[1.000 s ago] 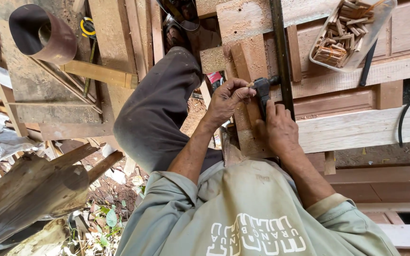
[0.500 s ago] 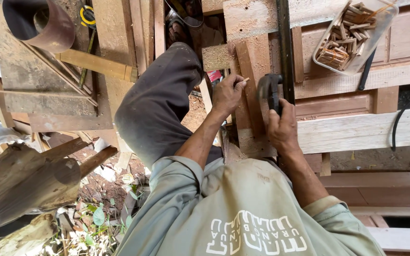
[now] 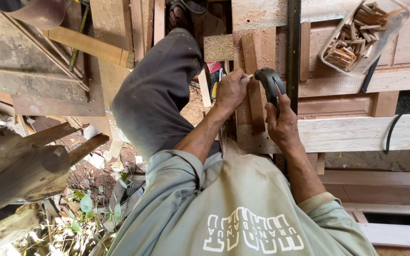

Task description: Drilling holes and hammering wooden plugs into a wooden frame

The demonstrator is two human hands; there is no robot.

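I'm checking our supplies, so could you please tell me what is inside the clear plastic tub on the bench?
The clear plastic tub holds a heap of short wooden pegs. Whatever lies beneath the top layer is covered by the heap.

Both bare forearms reach toward twelve o'clock. The left hand (image 3: 231, 90) is curled, fingertips pinched together at two o'clock. The right hand (image 3: 283, 124) is closed in a grip, thumb extended upward.

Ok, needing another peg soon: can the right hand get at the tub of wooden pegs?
Likely not yet: the right hand grips a hammer, though nothing lies between it and the tub.
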